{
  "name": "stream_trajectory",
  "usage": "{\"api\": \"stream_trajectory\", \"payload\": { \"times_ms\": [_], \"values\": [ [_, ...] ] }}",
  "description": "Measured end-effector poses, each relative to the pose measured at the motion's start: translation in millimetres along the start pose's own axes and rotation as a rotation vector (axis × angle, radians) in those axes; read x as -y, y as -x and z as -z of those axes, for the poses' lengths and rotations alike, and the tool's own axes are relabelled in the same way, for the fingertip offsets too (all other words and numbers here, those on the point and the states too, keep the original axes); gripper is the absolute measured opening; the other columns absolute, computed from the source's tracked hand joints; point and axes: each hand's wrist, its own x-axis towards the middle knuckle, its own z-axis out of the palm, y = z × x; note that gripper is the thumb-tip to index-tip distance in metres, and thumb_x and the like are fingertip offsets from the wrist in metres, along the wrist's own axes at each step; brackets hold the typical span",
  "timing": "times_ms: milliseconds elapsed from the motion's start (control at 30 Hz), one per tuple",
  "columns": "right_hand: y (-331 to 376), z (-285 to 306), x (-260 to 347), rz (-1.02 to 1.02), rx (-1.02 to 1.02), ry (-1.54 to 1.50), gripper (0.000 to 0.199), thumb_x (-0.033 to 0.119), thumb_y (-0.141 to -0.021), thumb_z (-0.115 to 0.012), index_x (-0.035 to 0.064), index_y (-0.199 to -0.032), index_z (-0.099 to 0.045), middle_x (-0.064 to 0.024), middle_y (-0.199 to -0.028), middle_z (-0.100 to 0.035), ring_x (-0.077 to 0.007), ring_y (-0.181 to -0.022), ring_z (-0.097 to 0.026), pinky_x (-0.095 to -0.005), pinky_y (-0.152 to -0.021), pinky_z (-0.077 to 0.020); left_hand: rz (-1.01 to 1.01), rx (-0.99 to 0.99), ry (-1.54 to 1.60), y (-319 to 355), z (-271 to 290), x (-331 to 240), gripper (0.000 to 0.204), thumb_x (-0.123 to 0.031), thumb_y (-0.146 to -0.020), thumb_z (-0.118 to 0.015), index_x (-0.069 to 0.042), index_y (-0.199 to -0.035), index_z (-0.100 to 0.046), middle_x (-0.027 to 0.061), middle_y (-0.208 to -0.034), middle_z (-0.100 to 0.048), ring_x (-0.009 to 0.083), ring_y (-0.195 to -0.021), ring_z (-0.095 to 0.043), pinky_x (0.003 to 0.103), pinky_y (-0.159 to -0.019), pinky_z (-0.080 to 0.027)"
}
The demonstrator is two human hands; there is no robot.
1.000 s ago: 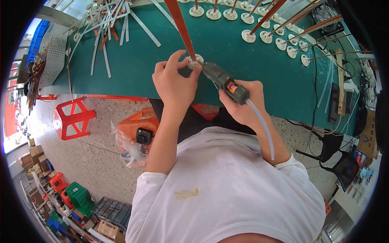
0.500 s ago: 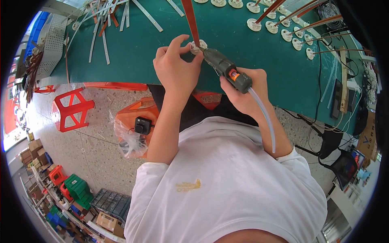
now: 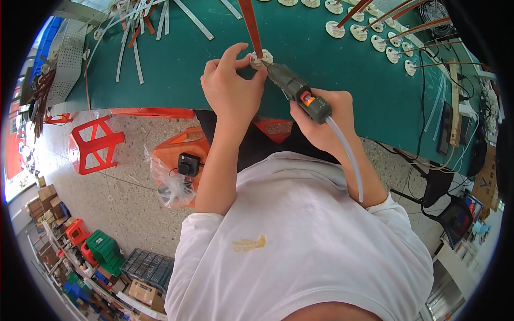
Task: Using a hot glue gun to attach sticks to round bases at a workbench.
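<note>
Between the thumb and fingers of my left hand (image 3: 231,90) is a small round white base (image 3: 267,55) on the green table. A flat reddish-brown strip (image 3: 251,27) stands up from that base and runs out past the top edge of the view. My right hand (image 3: 334,115) grips a dark green glue gun (image 3: 289,82), its nozzle at the base, close to the foot of the strip and my left thumb. From the gun's back end a long translucent glue stick (image 3: 348,142) hangs over my right forearm. Any glue at the nozzle is too small to make out.
Several white bases with brown strips (image 3: 378,43) stand at the far right. Loose pale metal strips (image 3: 194,19) lie at the far left, beside a white perforated basket (image 3: 69,61). Cables and a wooden bar (image 3: 454,107) line the right side. A red stool (image 3: 96,144) is on the floor.
Both hands, the base and the glue gun hold nearly the same places. The whole view has shifted very slightly.
</note>
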Motion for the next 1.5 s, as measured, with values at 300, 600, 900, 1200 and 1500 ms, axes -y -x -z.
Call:
{"api": "stream_trajectory", "payload": {
  "times_ms": [300,600,900,1200,1500],
  "values": [
    [2,6,1,-0.007,0.005,0.019,0.012,0.011,-0.079,-0.071,-0.0005,-0.077,-0.069,-0.0134,-0.059,-0.061,-0.0266,-0.050,-0.060,-0.0333,-0.051,-0.0456,-0.015,-0.003,-0.020,-1,0,-1,0.052,-0.018,-0.062,-0.089,-0.014,-0.110,-0.069,-0.0006,-0.083,-0.075,0.0229,-0.085,-0.061,0.039,-0.082,-0.047],
    [-5,16,-4,-0.073,0.003,-0.013,0.013,0.012,-0.079,-0.071,-0.0006,-0.077,-0.068,-0.0149,-0.059,-0.060,-0.0289,-0.051,-0.059,-0.0349,-0.051,-0.0452,-0.088,0.128,0.009,-4,14,-1,0.048,-0.014,-0.065,-0.088,-0.013,-0.110,-0.070,-0.0008,-0.085,-0.075,0.0221,-0.083,-0.062,0.037,-0.077,-0.049],
    [-12,27,-7,-0.145,0.081,-0.024,0.015,0.017,-0.078,-0.070,0.0020,-0.076,-0.069,-0.0171,-0.064,-0.063,-0.0354,-0.057,-0.061,-0.0386,-0.056,-0.0494,-0.159,0.389,0.097,-45,23,-3,0.063,-0.012,-0.066,-0.088,-0.011,-0.124,-0.065,0.0039,-0.096,-0.076,0.0213,-0.083,-0.064,0.033,-0.079,-0.054],
    [-5,65,-11,-0.129,0.066,0.057,0.014,0.014,-0.075,-0.072,0.0010,-0.074,-0.066,-0.0171,-0.061,-0.060,-0.0316,-0.052,-0.056,-0.0353,-0.053,-0.0466,-0.181,0.472,0.064,-60,16,-3,0.064,-0.011,-0.068,-0.086,-0.011,-0.128,-0.064,0.0054,-0.092,-0.076,0.0205,-0.074,-0.067,0.032,-0.074,-0.055],
    [60,107,-96,-0.169,-0.308,-0.385,0.011,0.006,-0.087,-0.067,-0.0016,-0.095,-0.069,-0.0057,-0.080,-0.069,-0.0081,-0.062,-0.056,-0.0252,-0.054,-0.0429,-0.239,0.429,0.026,-89,-49,-45,0.059,-0.017,-0.073,-0.083,-0.009,-0.127,-0.062,0.0068,-0.095,-0.076,0.0261,-0.087,-0.065,0.039,-0.082,-0.052]
  ]
}}
